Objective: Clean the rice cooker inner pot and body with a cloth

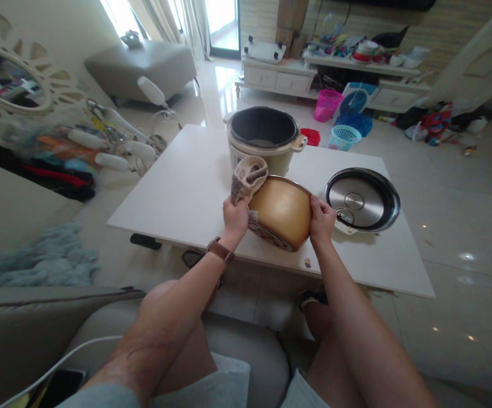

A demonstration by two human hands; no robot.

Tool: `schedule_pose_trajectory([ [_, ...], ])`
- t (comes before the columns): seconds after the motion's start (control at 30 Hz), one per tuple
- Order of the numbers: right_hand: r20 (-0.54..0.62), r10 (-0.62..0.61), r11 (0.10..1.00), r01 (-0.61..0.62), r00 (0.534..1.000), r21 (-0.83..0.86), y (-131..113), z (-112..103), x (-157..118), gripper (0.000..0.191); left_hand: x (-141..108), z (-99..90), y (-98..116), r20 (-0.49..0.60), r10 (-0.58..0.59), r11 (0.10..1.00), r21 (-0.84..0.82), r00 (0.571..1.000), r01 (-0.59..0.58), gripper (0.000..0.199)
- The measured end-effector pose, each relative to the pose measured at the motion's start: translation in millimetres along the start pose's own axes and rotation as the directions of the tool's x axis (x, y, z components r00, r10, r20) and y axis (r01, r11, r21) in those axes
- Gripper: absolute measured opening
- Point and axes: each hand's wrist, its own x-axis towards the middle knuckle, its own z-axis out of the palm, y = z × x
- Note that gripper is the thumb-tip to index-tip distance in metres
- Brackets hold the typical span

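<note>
A gold inner pot (282, 205) is held tilted above the front of the white table, its underside turned partly toward me. My right hand (321, 220) grips its right side near the rim. At its left, my left hand (235, 218) is closed around a beige and grey cloth (248, 177) that lies against the pot's rim and side. Behind the pot stands the cooker body (263, 136), uncovered, with a dark inside. To the right, a round lid (361, 199) rests on the table with its metal inner face up.
The white table (165, 187) stands before the grey sofa (246, 340) where I sit. Beyond it are a pink basket (327, 105), a light blue basket (344, 137) and a cluttered TV cabinet (278, 76). A lamp with white shades (114, 161) stands at left.
</note>
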Motion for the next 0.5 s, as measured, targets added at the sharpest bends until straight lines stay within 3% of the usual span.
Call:
schedule_pose_trajectory([
  [0.1, 0.013, -0.015, 1.0, 0.015, 1.0, -0.017, 0.1, -1.2, -0.1, 0.068, 10.3, -0.3, -11.5, -0.068, -0.177, 0.976, -0.142, 0.982, 0.166, 0.03],
  [0.2, 0.021, -0.049, 0.997, 0.05, 0.999, -0.057, -0.5, -1.7, -0.3, 0.068, 13.7, -1.8, -18.6, -0.071, -0.244, 0.954, -0.198, 0.967, 0.226, 0.033],
  [0.5, 0.019, -0.023, 0.996, 0.024, 1.0, -0.087, 12.6, -3.9, 4.9, 0.07, -0.6, -3.7, -2.8, -0.032, -0.05, 0.991, 0.12, 0.998, 0.053, 0.026],
])
